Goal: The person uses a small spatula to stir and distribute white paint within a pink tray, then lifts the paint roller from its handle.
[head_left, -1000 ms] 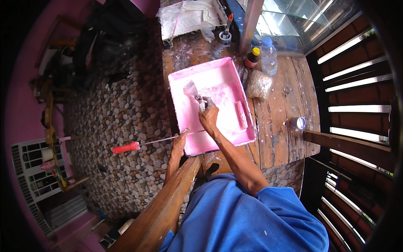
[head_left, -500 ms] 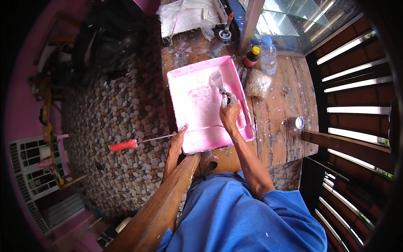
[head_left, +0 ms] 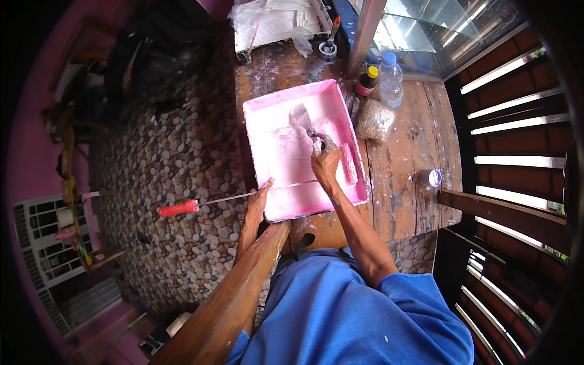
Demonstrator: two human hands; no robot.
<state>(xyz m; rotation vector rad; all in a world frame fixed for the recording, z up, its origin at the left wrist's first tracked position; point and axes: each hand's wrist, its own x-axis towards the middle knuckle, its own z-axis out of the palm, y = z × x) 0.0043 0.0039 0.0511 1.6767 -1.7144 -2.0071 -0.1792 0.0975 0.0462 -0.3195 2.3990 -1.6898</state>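
Scraper [head_left: 300, 115] w/ flat metal blade, paint-smeared handle: your R hand [head_left: 326, 159] has fingers closed round it, blade inside pink rectangular paint tray [head_left: 271, 155] on brown plank table [head_left: 404, 204]. Your L hand [head_left: 258, 202] is at tray's near L edge, thumb over rim; other fingers hidden, can't tell grip. Pink-coated roller [head_left: 348, 164] lies along tray's R side, red handle [head_left: 179, 208] sticking out L. Clear plastic bottle [head_left: 390, 82] w/ blue cap stands R of tray.

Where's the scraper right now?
In the head view, the scraper is inside the pink tray, held in the right hand, to the left of the pink roller.
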